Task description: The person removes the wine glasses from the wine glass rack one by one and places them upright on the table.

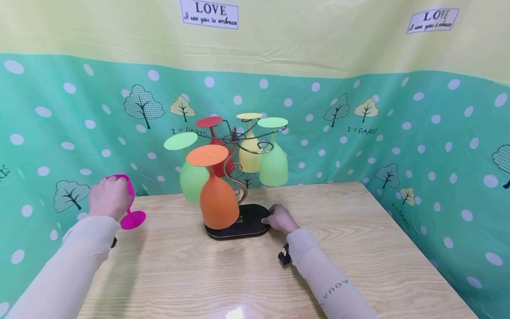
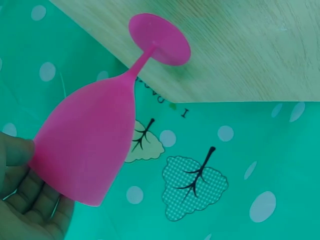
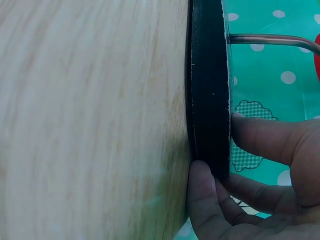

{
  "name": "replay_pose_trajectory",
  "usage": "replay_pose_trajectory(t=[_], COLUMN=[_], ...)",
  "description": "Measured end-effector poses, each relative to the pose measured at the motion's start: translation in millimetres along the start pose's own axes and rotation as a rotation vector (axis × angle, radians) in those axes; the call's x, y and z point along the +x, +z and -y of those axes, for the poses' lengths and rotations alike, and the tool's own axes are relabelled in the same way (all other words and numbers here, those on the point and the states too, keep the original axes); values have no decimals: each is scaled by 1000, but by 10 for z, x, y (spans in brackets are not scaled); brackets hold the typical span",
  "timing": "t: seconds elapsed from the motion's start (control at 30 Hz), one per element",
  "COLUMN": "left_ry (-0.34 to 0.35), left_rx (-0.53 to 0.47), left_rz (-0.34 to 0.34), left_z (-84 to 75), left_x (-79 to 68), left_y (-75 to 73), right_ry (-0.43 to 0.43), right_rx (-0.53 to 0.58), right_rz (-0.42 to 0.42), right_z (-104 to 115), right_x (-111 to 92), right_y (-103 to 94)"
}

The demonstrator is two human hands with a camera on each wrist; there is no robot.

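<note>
At the left of the head view, my left hand (image 1: 108,197) holds a pink wine glass (image 2: 87,142) above the table, thumb and fingers at the rim end of its bowl. The glass's foot points toward the table in the left wrist view. My right hand (image 1: 282,219) pinches the right end of the black base (image 1: 254,220) of a wine glass rack, thumb on top and fingers at the edge. Upside down on the rack's metal arms hang an orange glass (image 1: 219,201), a green glass (image 1: 192,184), a red glass (image 1: 224,165), a yellow glass (image 1: 249,155) and a light green glass (image 1: 274,166).
The rack stands on a wooden table (image 1: 179,274), near its back edge. Behind and beside the table hangs a green and yellow curtain (image 1: 311,106) with dots, trees and lettering. Small black devices sit at both wrists.
</note>
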State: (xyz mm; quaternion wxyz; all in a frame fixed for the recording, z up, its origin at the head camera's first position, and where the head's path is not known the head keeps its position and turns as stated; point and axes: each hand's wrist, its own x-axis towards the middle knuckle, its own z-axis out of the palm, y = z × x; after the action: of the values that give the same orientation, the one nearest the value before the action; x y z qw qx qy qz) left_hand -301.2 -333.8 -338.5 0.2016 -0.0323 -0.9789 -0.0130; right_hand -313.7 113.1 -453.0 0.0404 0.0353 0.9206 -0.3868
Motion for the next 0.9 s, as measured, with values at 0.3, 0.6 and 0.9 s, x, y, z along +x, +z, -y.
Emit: replay_pose_trajectory(t=[0.3,0.6,0.9], left_ry=[-11,76,108], left_rx=[62,11,-218], left_rz=[-97,-198,-113], left_z=[-155,-414,-961], left_x=[-14,-105,-313], left_y=[58,304,621], right_ry=[-11,-8,-11], right_rx=[-12,-13,-13], right_rz=[-13,2,2], right_z=[-5,-5,-8], right_x=[-19,-13,-4], right_y=[-28,13,-4])
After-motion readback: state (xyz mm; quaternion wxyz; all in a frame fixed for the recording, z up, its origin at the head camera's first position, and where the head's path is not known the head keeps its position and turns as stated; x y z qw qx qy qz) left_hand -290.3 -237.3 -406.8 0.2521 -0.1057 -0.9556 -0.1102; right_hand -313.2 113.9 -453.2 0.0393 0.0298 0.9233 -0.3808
